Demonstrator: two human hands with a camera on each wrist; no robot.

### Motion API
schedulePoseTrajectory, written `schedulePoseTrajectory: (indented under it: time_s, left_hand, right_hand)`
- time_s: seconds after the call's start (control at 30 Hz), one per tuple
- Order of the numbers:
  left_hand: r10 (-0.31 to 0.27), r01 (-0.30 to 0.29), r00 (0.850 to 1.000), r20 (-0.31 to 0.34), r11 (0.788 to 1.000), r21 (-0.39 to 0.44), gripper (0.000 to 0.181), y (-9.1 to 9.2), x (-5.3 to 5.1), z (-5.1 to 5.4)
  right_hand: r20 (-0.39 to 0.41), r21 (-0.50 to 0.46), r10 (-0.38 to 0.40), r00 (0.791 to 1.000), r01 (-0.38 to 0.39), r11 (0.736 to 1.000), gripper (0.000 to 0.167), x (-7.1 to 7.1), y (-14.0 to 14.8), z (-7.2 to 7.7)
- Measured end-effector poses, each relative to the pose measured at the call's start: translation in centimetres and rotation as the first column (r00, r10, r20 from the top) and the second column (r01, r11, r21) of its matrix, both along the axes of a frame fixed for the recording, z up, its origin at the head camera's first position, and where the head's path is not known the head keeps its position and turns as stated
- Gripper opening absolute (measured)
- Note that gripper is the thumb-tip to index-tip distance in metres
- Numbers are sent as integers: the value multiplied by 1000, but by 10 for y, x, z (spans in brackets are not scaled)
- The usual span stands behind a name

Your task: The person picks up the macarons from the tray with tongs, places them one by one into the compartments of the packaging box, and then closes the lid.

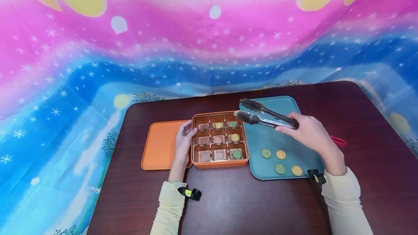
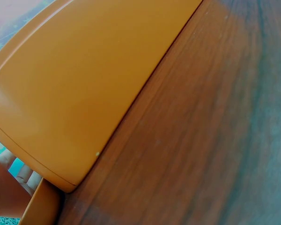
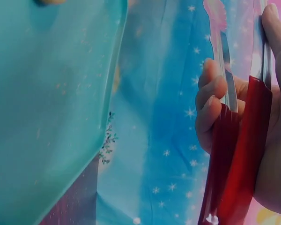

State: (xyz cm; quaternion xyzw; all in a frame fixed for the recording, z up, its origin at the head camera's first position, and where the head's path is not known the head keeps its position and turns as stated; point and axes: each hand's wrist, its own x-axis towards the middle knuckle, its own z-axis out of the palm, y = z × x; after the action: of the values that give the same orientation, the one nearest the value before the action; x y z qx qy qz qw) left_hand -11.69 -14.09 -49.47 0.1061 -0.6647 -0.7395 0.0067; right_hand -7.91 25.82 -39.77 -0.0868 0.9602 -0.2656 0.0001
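An orange box (image 1: 221, 164) with a brown insert of three rows of three compartments stands mid-table. Green, yellow and pink round cookies lie in several compartments; the left column and bottom middle hold none. At the box's left side, my left hand (image 1: 183, 142) rests with its thumb by the rim; its fingers are only partly visible. My right hand (image 1: 310, 133) grips metal tongs (image 1: 275, 119) with red handles (image 3: 243, 154). The tong tips are apart, with no cookie visible between them, near the box's upper right corner and the blue-green tray (image 1: 261, 133).
Two green cookies (image 1: 266, 153) and two yellow cookies (image 1: 281, 154) lie on the lower part of the tray. To the left of the box lies a flat orange lid (image 1: 160, 146). A patterned cloth (image 1: 209, 46) hangs behind the dark wooden table (image 1: 222, 202).
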Motion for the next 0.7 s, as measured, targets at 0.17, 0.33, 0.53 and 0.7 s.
schedulePoseTrajectory:
  time_s: [0.17,0.33,0.53,0.7]
  left_hand:
    - [-1,1,1000,1,1000,9,48,0,0,0]
    - [8,-8,1000,10,1000,-5,49,0,0,-1]
    - [10,-10,1000,-2,1000,4,48,0,-1,-1]
    - [-2,2,1000,-1,1000,7,48,0,-1,-1]
  right_hand:
    - [32,16,-3,999,3,1000,66,4,9,-4]
    - [70,40,-5,998,2,999,71,7,17,-4]
    - [84,56,-10,996,5,998,72,9,24,-4]
    - [73,78,-15,997,9,997,73,11,28,-4]
